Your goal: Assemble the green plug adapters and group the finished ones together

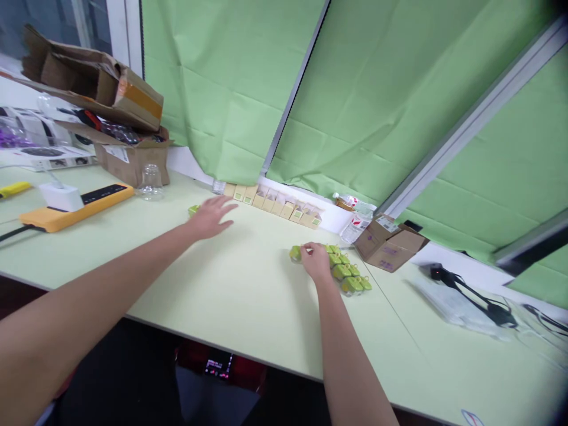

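Observation:
My left hand [212,216] reaches far across the pale green table [248,296], fingers stretched out flat, hovering beside a small green item [193,209] near the back. My right hand [316,260] rests on the table with its fingers closed on a small green piece [295,253]. Just right of that hand lies a cluster of several similar green pieces [350,275]. A row of small tan boxes [277,204] stands along the wall behind both hands.
An orange power strip [75,207] with a white plug lies at the left, next to a clear glass jar [151,180] and stacked cardboard boxes [110,112]. A small cardboard box [388,242] and plastic bags with black cables [470,296] sit at the right. Green blinds hang behind.

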The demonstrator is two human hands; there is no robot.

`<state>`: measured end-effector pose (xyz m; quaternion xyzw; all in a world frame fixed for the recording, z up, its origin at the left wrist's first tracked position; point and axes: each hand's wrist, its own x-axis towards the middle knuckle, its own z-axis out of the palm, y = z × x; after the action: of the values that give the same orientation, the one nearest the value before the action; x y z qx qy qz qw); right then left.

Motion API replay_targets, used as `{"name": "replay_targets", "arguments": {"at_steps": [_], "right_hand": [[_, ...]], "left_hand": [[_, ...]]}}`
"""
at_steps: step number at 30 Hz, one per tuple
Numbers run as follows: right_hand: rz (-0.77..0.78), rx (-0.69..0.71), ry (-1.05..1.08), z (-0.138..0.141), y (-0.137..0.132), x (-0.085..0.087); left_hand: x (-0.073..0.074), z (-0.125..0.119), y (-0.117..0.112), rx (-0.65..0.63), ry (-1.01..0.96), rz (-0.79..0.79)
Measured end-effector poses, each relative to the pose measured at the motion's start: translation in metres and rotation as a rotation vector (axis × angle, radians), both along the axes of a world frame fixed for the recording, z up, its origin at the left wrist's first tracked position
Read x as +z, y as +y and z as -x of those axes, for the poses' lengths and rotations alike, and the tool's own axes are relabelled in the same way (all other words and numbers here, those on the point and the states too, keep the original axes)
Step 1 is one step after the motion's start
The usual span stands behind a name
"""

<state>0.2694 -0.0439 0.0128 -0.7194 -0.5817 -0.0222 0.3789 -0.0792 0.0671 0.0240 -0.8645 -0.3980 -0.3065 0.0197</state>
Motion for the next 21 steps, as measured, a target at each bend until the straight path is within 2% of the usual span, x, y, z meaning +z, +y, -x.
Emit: {"name": "replay_targets", "arguments": {"at_steps": [2,4,6,7,10,14,17,21], "right_hand": [[0.033,0.14,0.088,0.022,0.003,-0.001],[0.053,0.27,0.149,0.043,0.003,-0.003],[0.068,0.38,0.224,0.057,0.003,-0.004],[0.077,0.418,0.271,0.061,0.002,-0.005],[0.109,0.459,0.471,0.068,0.002,-0.004],[0.041,0.389,0.855,0.069,0.003,0.0],[-0.022,0.309,1.105,0.062,0.002,0.003],[0.109,0.263,1.288,0.052,0.001,0.005]], "left_hand": [[0.006,-0.04,-0.022,-0.187,-0.023,0.215],[0.005,-0.076,-0.045,-0.394,-0.02,0.456],[-0.002,-0.1,-0.064,-0.556,-0.078,0.582],[-0.006,-0.107,-0.071,-0.563,-0.164,0.585],[-0.02,-0.109,-0.079,-0.51,-0.302,0.53],[-0.028,-0.093,-0.065,-0.389,-0.267,0.426],[-0.031,-0.082,-0.049,-0.203,-0.157,0.364],[-0.034,-0.069,-0.032,0.059,-0.073,0.311]]}}
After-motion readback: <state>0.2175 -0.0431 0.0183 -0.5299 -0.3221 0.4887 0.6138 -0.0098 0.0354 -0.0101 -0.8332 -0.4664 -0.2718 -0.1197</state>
